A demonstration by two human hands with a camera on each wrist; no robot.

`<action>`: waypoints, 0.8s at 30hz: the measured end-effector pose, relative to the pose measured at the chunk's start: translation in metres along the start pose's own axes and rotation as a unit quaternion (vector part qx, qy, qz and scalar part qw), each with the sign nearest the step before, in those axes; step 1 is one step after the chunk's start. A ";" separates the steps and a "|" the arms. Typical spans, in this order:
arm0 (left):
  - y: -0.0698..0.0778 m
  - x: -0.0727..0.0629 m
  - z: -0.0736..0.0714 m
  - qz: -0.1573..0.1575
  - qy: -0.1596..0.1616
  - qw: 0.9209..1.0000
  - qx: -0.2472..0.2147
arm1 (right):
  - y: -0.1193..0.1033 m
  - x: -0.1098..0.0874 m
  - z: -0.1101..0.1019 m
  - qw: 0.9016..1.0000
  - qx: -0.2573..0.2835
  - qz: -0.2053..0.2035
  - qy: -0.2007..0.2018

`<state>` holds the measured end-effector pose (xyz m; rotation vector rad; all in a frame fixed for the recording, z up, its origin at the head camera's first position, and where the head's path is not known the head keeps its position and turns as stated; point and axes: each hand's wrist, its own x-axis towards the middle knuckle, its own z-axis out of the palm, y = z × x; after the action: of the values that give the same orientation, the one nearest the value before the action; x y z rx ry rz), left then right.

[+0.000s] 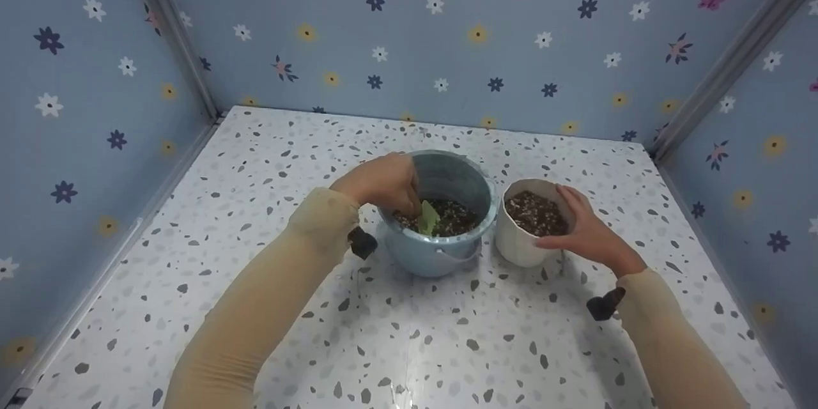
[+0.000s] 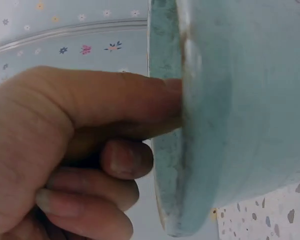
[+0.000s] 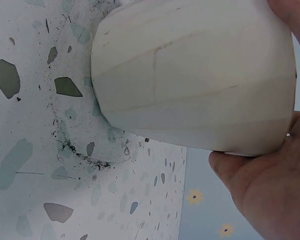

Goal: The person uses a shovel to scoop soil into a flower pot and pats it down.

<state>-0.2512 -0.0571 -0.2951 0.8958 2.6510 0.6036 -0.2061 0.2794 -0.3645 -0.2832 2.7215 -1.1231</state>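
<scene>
The light blue bucket (image 1: 425, 255) stands upright on the table, partly filled with dark soil (image 1: 454, 217) flecked with white. My left hand (image 1: 386, 180) reaches over its rim from the left, thumb and index finger pinching at a green leaf (image 1: 429, 217) just above the soil. In the left wrist view the bucket wall (image 2: 260, 100) hides those fingertips, while the other fingers curl outside. To the right is a white faceted flower pot (image 1: 521, 246) with similar soil. My right hand (image 1: 585, 230) grips that pot by its upper edge, thumb in front and fingers on the far side.
The bucket's handle (image 1: 457, 257) hangs down at its front right. White speckled tabletop (image 1: 415, 332) lies under both containers. Blue flowered panels (image 1: 434, 45) enclose the back and both sides. Dark crumbs (image 3: 82, 155) lie beside the pot's base.
</scene>
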 end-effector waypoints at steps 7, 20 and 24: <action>-0.052 0.027 0.021 0.038 0.010 0.999 -0.026 | 0.084 0.043 -0.002 0.999 -0.026 0.016 -0.009; -0.063 0.023 0.024 0.020 0.016 0.997 -0.078 | 0.080 0.041 0.000 1.000 -0.020 0.015 -0.013; -0.066 0.023 0.027 0.019 0.024 0.992 -0.120 | 0.081 0.041 -0.001 1.000 -0.023 0.013 -0.010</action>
<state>-0.2922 -0.0823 -0.3531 0.8713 2.5363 0.9420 -0.2548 0.3268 -0.4254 -0.2631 2.7286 -1.0465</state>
